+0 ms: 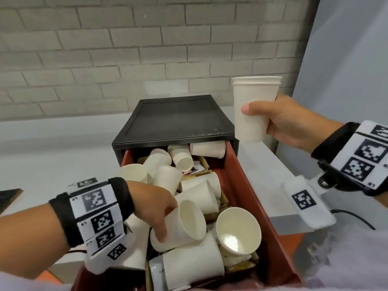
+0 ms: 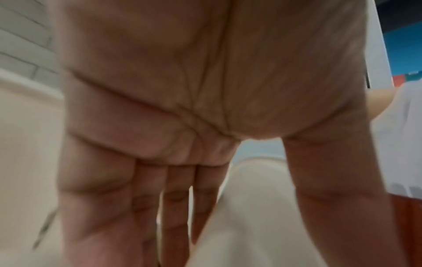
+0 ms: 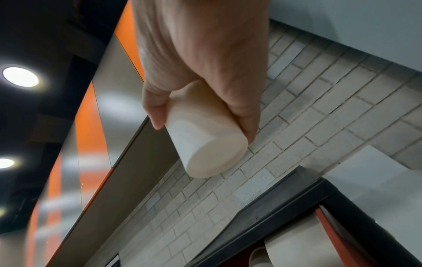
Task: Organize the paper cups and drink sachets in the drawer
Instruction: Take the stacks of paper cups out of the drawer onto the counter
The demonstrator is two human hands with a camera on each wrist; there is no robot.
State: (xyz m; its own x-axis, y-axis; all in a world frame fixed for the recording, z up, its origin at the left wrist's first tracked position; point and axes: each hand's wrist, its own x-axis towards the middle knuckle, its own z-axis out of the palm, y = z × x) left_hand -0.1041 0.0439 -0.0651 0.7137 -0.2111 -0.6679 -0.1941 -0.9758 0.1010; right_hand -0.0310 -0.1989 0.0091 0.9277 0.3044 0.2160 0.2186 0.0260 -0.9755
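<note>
So the left hand [image 1: 156, 208] is down in the drawer [image 1: 247, 185], thumb and fingers [image 1: 161, 234] wrapped round the wall of one loose paper cup [image 1: 184, 225]. That cup lies on its side on top of the pile, mouth facing right and a bit away from the fingers, base tucked toward the palm. The left wrist view is mostly blurry palm, so the exact contact is hard to read there.

The right hand [image 1: 287, 122] is up and off to the right, well above the drawer, curled around the lower half of an upright nested cup stack [image 1: 255, 108], at least two rims showing, mouth up.

That's the bit that matters, I think: the stack's open mouth sits up and to the right of the left fingers, and its axis is vertical while the grabbed cup's axis is near horizontal. So the cup would need tipping base-down before it drops into the stack.

Around the left fingers it's a jumble of more cups lying every which way, with drink sachets [image 1: 156, 271] poking out underneath. The black cabinet [image 1: 174, 118] sits behind on the pale surface [image 1: 52, 148].
</note>
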